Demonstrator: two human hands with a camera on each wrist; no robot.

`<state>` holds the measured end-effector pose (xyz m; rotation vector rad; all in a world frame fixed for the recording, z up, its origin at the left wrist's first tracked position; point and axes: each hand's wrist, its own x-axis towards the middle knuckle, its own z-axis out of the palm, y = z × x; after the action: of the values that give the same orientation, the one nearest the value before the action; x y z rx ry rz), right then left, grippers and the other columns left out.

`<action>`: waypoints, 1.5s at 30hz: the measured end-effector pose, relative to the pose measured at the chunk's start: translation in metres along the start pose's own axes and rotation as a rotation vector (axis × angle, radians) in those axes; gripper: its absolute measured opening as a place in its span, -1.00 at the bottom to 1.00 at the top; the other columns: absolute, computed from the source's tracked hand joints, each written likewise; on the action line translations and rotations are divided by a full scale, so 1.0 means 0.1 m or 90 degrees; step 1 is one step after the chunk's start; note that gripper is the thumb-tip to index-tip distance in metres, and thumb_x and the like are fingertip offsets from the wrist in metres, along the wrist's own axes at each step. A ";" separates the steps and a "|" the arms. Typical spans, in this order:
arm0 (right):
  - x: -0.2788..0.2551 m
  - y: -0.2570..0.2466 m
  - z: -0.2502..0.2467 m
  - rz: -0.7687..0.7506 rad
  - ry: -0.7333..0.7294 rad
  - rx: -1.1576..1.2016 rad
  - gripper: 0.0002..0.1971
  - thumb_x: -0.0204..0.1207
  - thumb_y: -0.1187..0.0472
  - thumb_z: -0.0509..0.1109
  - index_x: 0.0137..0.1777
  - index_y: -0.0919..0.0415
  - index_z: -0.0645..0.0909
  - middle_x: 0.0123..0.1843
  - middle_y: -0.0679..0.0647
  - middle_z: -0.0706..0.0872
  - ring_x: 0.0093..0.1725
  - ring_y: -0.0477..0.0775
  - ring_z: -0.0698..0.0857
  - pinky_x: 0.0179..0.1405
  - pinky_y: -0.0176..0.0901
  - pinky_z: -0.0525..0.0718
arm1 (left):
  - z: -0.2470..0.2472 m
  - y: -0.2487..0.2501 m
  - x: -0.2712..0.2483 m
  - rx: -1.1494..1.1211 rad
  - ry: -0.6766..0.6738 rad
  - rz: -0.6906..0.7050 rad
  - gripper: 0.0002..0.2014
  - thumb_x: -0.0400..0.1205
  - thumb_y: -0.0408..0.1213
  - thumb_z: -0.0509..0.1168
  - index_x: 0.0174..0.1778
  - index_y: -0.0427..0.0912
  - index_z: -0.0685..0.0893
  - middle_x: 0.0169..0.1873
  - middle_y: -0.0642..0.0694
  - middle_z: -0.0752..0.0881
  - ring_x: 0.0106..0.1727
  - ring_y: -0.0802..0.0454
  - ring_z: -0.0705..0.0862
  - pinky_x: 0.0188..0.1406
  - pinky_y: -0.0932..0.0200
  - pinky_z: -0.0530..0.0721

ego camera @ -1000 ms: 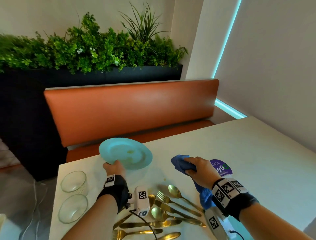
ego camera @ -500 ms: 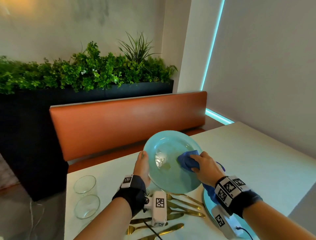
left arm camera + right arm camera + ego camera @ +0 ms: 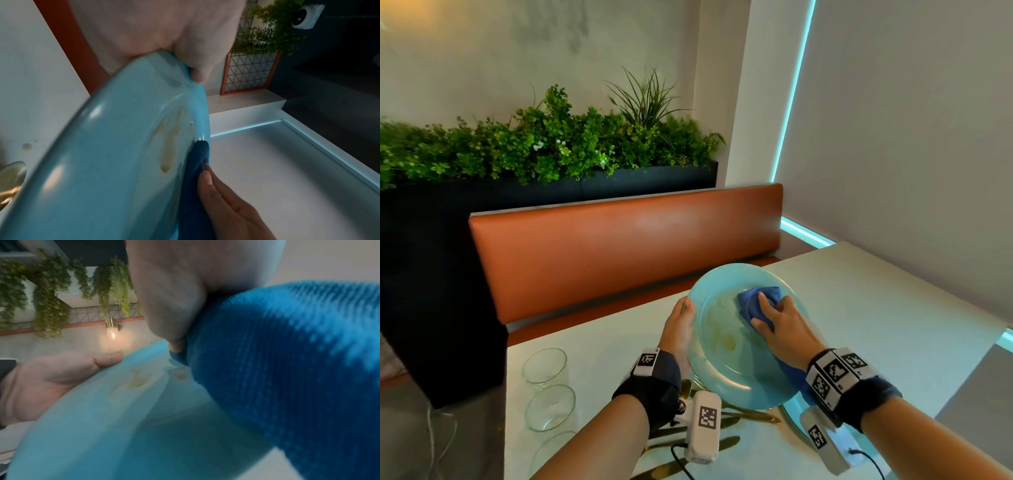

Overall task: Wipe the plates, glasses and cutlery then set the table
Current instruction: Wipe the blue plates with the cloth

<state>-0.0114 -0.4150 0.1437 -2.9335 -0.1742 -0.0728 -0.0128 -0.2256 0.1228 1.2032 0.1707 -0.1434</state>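
We face a long orange-brown padded bench back [image 3: 619,246] behind the pale matte table [image 3: 893,325], with a black planter box [image 3: 647,178] of leafy green plants [image 3: 544,150] above it, grey plaster walls [image 3: 893,137], a glowing cyan light strip [image 3: 791,102] up the corner and a grey floor [image 3: 400,445] at lower left.

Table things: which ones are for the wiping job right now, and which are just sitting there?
In the job: blue plate, held by the left hand; blue cloth, pressed on it by the right hand; glasses and gold cutlery, waiting.
Just there: orange bench, green plants, glowing wall strip.
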 end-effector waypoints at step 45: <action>0.45 0.04 -0.05 -0.098 0.030 -0.062 -0.50 0.63 0.02 0.19 0.57 -0.11 0.25 0.22 0.21 0.49 0.15 0.27 0.60 0.11 0.01 0.57 | 0.02 0.08 0.34 0.098 -0.048 0.083 -0.75 0.77 -0.15 0.03 -0.06 -0.11 0.59 -0.03 -0.23 0.69 -0.01 -0.08 0.65 0.14 -0.09 0.61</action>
<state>0.0337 -0.4144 0.1501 -3.0064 -0.3996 -0.1779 0.0219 -0.2253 0.1236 1.3563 0.0159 -0.0887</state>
